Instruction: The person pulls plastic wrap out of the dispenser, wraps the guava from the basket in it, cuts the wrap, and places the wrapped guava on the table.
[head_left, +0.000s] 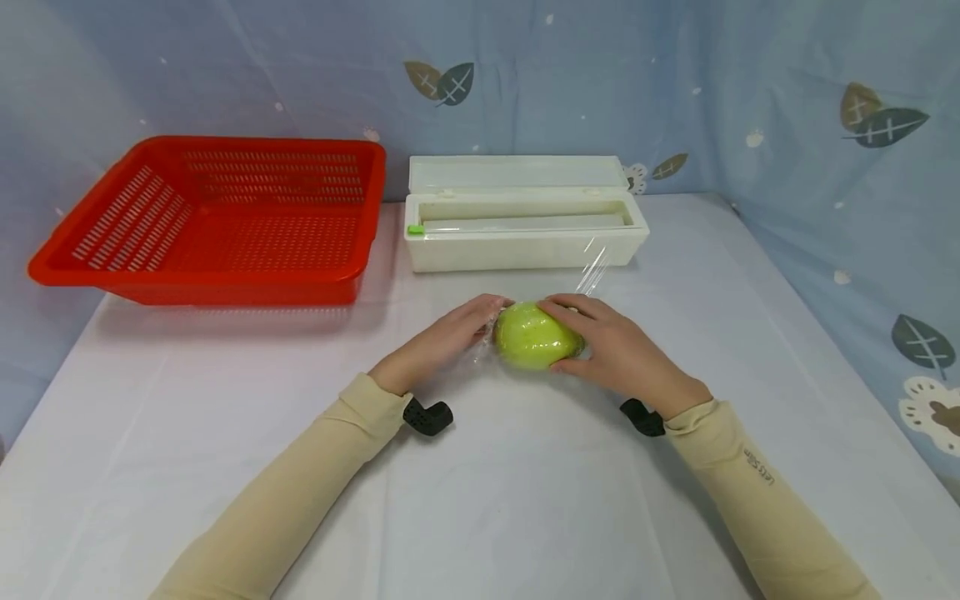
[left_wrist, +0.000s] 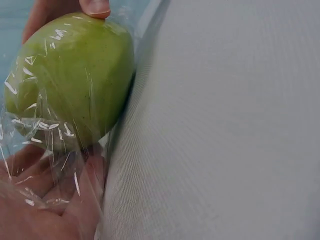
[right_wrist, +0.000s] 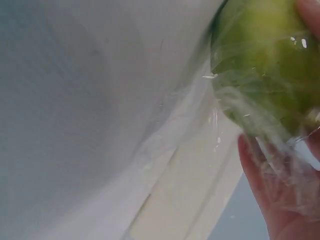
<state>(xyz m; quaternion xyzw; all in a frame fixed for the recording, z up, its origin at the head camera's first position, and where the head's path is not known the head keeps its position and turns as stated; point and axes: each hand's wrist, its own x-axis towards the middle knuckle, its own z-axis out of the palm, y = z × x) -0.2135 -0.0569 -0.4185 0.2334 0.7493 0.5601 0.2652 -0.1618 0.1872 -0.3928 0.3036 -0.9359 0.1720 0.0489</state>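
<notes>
A rounded green fruit [head_left: 531, 336] wrapped in clear cling film sits on the white table between both hands. My right hand [head_left: 615, 346] grips its right end, fingers over the top and thumb on the near side. At the left end, my left hand [head_left: 452, 333] holds the fruit with curved fingers and thumb. Loose, crinkled cling film [left_wrist: 42, 125] covers the fruit's lower end and drapes over the left palm in the left wrist view. In the right wrist view, bunched film [right_wrist: 290, 170] lies across the right palm below the fruit [right_wrist: 265, 65].
Behind the hands stands a white cling film dispenser [head_left: 525, 252], lid raised, roll inside, with a green slider [head_left: 416, 229] at its left. A film strip [head_left: 594, 268] hangs in front of it toward the right hand. A red plastic basket [head_left: 202, 287] stands at the back left.
</notes>
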